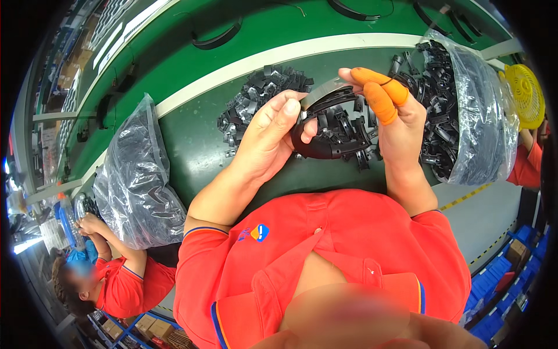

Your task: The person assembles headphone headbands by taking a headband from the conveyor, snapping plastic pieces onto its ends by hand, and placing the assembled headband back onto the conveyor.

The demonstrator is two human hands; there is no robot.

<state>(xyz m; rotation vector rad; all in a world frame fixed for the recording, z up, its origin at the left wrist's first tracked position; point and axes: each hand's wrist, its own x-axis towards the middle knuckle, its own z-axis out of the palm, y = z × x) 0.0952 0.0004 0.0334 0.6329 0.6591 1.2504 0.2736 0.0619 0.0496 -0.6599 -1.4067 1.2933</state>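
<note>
In the head view, a curved black band [327, 152] is held in the air above the dark green worktop [200, 139], in front of the wearer's chest. Its left end is gripped by the left hand [270, 131]: the thumb is laid along the outside and fingertips are tucked within the curve, so that the piece is probably steadied from both faces. At its upper right end, the edge appears to be pinched by the right hand [407, 125], between digits sheathed in orange finger covers [381, 104]; these are presumably worn for grip or to shield the skin. How firmly it is pressed cannot be told. A shiny grey strip [323, 95] is seen along the upper arc of the band, between the hands.

Left of the band and beyond it, small black parts [264, 96] are heaped loose. More are piled beneath it, partly screened by it. Right of the band, a clear plastic bag [485, 116] is laid with its mouth turned inward and similar black pieces [439, 104] spilled from it, seemingly so that they are within easy reach. Farther left of the band, a second filled bag [136, 180] is placed near the worktop's edge, perhaps so that the middle is left for handling.
</note>
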